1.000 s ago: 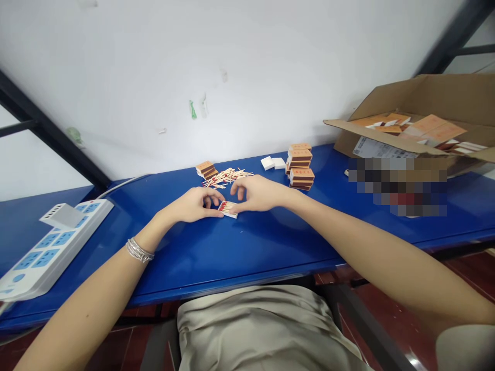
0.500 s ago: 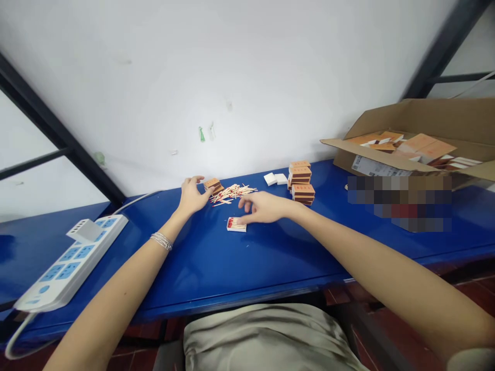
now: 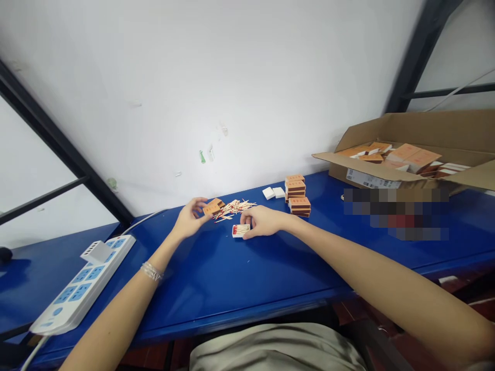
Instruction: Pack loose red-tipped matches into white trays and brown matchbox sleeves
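My left hand (image 3: pixel 190 216) grips an orange matchbox sleeve (image 3: pixel 212 207) between thumb and fingers, tilted up at the left of the match pile. Another orange sleeve lies just behind it, partly hidden. My right hand (image 3: pixel 263 221) holds the right end of a white matchbox tray (image 3: pixel 237 235) between thumb and fingers. Red-tipped matches (image 3: pixel 242 229) lie side by side in that tray, their heads to the left. Beyond the tray, a loose pile of matches (image 3: pixel 235 206) is spread on the blue table (image 3: pixel 216 273).
Stacked matchboxes (image 3: pixel 296 193) stand right of two white trays (image 3: pixel 273 193). A cardboard box (image 3: pixel 371 178) full of matchboxes sits at the right, with a pixelated patch before it. A white power strip (image 3: pixel 83 288) lies at the left. The wall (image 3: pixel 247 93) rises behind the table.
My left hand has picked up a matchbox sleeve from beside the pile. My right hand, earlier over the matches in the tray, now grips the tray's right end. The view has shifted slightly.
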